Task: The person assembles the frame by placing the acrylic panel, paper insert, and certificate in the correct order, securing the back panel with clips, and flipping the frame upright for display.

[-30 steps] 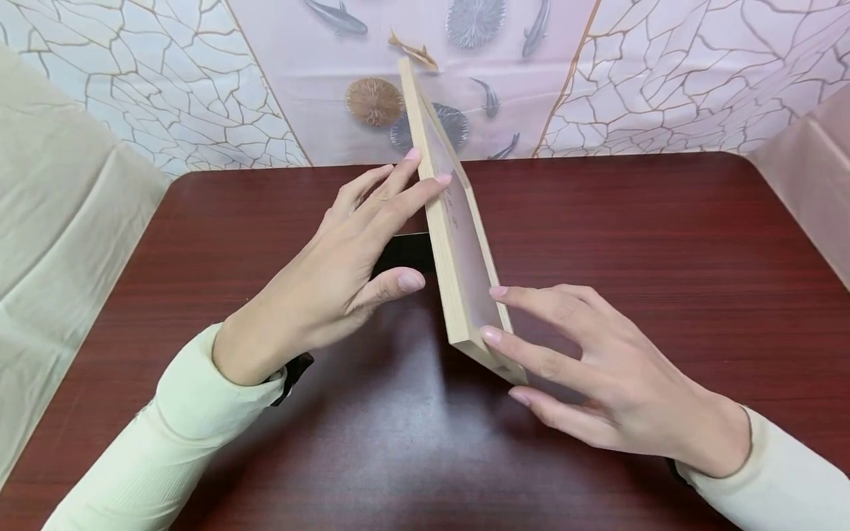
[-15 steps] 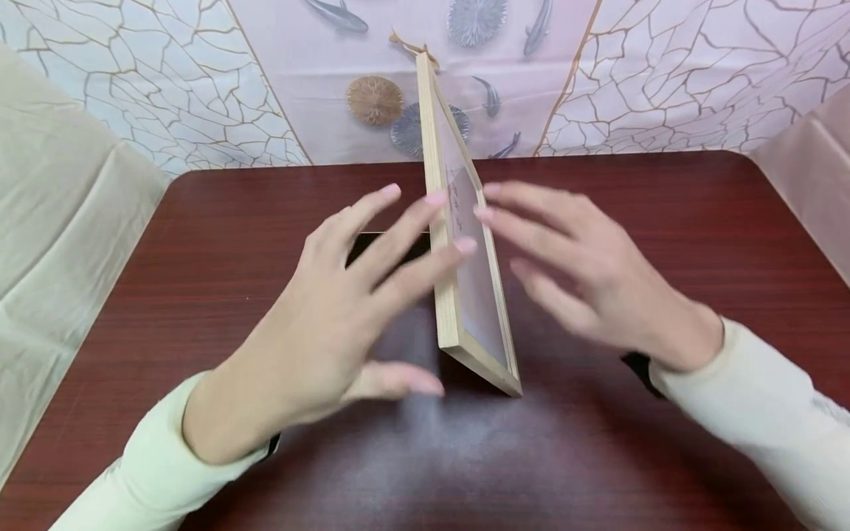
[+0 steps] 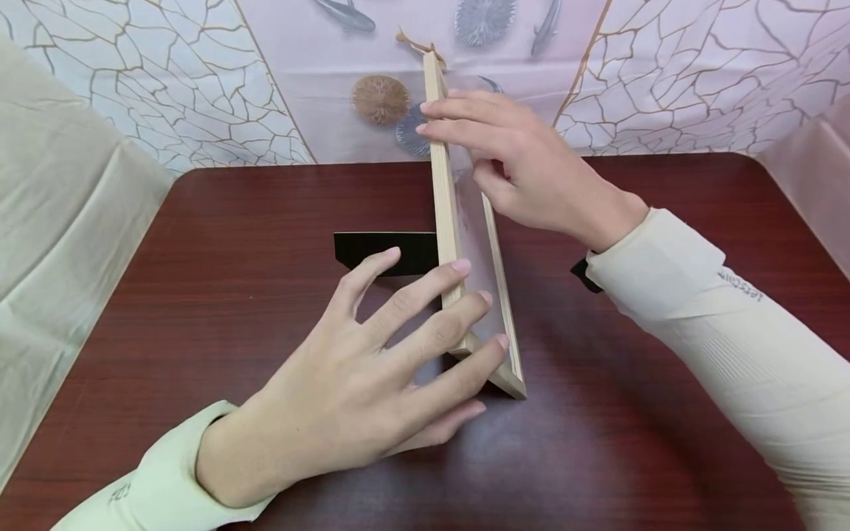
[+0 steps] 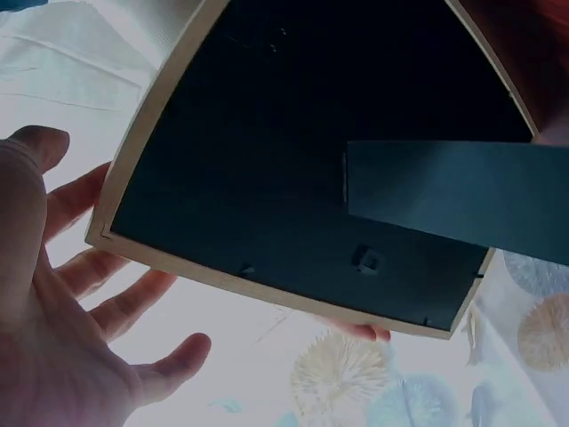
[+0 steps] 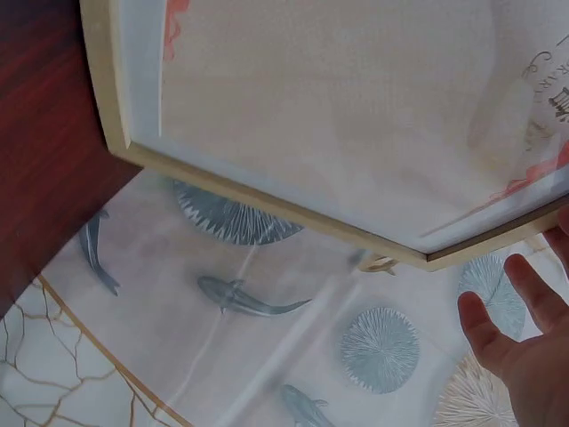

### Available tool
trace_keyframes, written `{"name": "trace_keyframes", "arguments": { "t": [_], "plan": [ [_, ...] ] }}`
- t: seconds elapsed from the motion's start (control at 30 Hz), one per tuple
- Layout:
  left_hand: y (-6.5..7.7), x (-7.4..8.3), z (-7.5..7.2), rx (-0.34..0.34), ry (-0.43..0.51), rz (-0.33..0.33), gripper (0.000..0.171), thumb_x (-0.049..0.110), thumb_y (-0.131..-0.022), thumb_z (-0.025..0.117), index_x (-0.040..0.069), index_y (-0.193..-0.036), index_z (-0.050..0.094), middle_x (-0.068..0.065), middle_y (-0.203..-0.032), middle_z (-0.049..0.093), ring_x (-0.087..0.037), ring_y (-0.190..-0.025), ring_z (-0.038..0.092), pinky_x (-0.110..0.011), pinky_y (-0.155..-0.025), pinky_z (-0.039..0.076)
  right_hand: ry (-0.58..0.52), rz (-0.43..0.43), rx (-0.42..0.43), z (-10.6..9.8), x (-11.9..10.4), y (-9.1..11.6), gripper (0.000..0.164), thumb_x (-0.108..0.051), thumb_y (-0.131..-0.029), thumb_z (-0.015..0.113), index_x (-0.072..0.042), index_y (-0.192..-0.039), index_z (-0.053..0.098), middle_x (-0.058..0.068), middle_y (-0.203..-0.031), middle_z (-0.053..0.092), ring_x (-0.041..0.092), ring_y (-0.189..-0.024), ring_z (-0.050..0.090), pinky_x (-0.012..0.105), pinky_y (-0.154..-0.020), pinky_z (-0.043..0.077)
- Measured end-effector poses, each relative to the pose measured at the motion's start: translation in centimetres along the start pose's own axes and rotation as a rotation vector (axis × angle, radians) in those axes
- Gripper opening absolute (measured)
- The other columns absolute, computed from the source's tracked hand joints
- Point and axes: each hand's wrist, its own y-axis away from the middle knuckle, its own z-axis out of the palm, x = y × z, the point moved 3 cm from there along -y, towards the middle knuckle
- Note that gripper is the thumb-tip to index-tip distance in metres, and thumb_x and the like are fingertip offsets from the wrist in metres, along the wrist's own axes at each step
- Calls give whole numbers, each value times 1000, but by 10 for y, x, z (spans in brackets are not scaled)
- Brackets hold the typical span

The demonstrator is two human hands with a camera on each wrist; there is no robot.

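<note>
A light-wood picture frame (image 3: 444, 206) stands on edge on the table, seen nearly side-on in the head view. Its black backing (image 4: 249, 169) faces left, with a black easel leg (image 3: 392, 249) swung out from it. A pale print with red marks and dark lettering (image 5: 356, 98) shows on the front in the right wrist view. My left hand (image 3: 358, 383) spreads its fingers at the near end of the frame. Over the top edge, towards the far end, lie extended fingers of my right hand (image 3: 538, 166).
The dark red wooden table (image 3: 265, 206) extends on both sides of the frame. Behind it hangs a pale cloth (image 3: 319, 110) patterned with fish and round motifs. Beige cloth (image 3: 80, 221) covers the left side.
My right hand has moved from the frame's near lower corner to its far top edge. My left hand has slid back towards the near end. The frame has shifted slightly and turned.
</note>
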Motion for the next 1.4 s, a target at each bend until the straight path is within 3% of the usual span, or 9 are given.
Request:
{"name": "trace_keyframes", "arguments": {
  "t": [0.1, 0.23, 0.33, 0.43, 0.57, 0.7, 0.9, 1.2, 1.4],
  "plan": [
    [10, -3, 4, 12, -12, 7, 76, 62, -88, 70, 24, -151, 54, -7, -164, 46, -37, -155, 39, -85, -113, 21, 22, -5, 3, -1, 0, 1, 62, 16, -83, 40, -2, -134, 69, 17, -145, 64, 35, -143, 52, 42, -127, 31],
    [35, -11, 12, 38, -8, 2, 77, 64, -85, 73, 25, -150, 57, -8, -162, 49, -36, -151, 45, -86, -112, 20, 61, -19, 19, -4, 1, 4, 61, 15, -82, 41, -2, -134, 69, 18, -142, 65, 37, -140, 53, 44, -125, 34],
    [45, -20, 3, 55, -24, -20, 79, 64, -82, 77, 25, -150, 59, -9, -161, 50, -34, -148, 50, -85, -112, 22, 94, -20, 34, -8, 2, 10, 59, 13, -83, 42, -1, -134, 69, 21, -140, 66, 40, -140, 53, 45, -125, 33],
    [34, -28, -24, 49, -56, -58, 74, 56, -86, 76, 23, -150, 60, -7, -161, 52, -31, -145, 53, -79, -113, 28, 124, 2, 36, -13, 3, 17, 59, 12, -84, 44, -1, -137, 67, 21, -141, 65, 41, -142, 52, 46, -126, 31],
    [9, -33, -60, 39, -87, -129, 53, 43, -98, 65, 18, -144, 65, -5, -154, 59, -31, -140, 57, -68, -111, 37, 163, 29, 31, -21, 4, 28, 60, 13, -86, 46, -2, -141, 64, 19, -144, 65, 40, -143, 50, 44, -127, 29],
    [3, -42, -71, 42, -146, -195, 44, 43, -104, 55, 18, -138, 70, -5, -145, 67, -34, -135, 57, -63, -107, 38, 192, 64, 9, -29, 2, 37, 62, 12, -87, 47, -5, -145, 62, 15, -147, 64, 38, -146, 47, 51, -128, 26],
    [11, -67, -62, -17, -225, -262, 57, 48, -97, 59, 24, -149, 60, -1, -155, 59, -35, -143, 50, -64, -110, 35, 247, 139, -22, -40, 3, 51, 65, 9, -88, 50, -12, -149, 60, 8, -152, 61, 38, -149, 44, 76, -122, 9],
    [22, -107, -35, -229, -258, -380, 111, 56, -70, 90, 35, -164, 35, 4, -173, 31, -38, -158, 24, -67, -119, 27, 318, 165, -4, -45, 11, 64, 64, 6, -89, 51, -11, -151, 57, 11, -154, 57, 40, -147, 45, 80, -119, 2],
    [21, -137, -23, -351, -201, -352, 119, 57, -66, 92, 36, -165, 31, 1, -177, 20, -44, -159, 16, -66, -121, 23, 367, 187, -4, -48, 10, 74, 63, 5, -90, 54, -10, -151, 56, 13, -158, 54, 41, -146, 44, 80, -119, 0]
  ]
}}
